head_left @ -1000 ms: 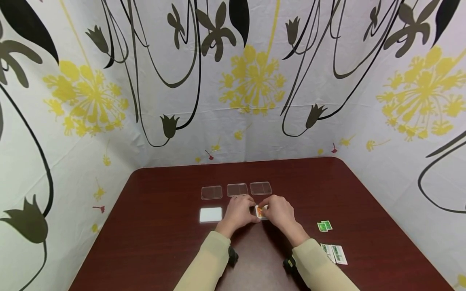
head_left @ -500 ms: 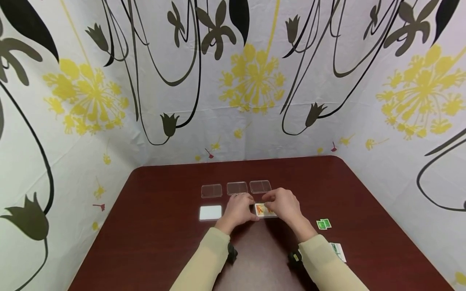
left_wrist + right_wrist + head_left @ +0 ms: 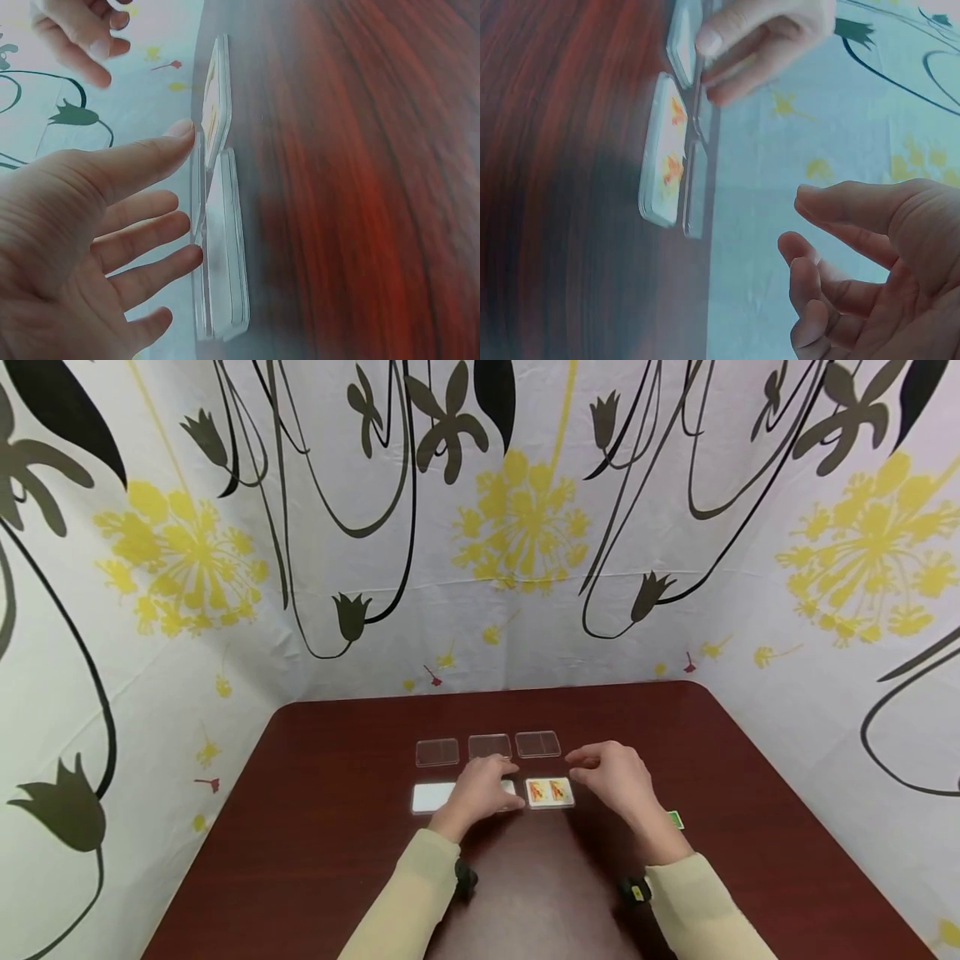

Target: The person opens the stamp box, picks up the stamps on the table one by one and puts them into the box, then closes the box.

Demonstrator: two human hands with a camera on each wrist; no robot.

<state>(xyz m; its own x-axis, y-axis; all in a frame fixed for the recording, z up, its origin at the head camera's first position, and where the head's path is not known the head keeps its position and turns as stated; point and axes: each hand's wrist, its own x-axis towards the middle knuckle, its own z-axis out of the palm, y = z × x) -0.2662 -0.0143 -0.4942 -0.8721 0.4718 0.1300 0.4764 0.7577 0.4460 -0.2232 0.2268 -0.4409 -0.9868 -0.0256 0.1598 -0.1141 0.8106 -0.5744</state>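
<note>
I log: flat white case (image 3: 550, 792) — rounded corners, two orange-yellow prints (image 3: 538, 790) side by side | on dark-red table (image 3: 360, 877), between left hand (image 3: 482, 792) and right hand (image 3: 617, 777) | hands apart, fingers loose.

sleeves (image 3: 401, 892): pale yellow-beige, plain | left wrist camera (image 3: 466, 880): black | right wrist camera (image 3: 630, 887): black, yellow marking (image 3: 637, 892)

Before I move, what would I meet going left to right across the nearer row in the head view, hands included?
Leftmost white case → left hand → case with orange pictures → right hand → green card.
</note>
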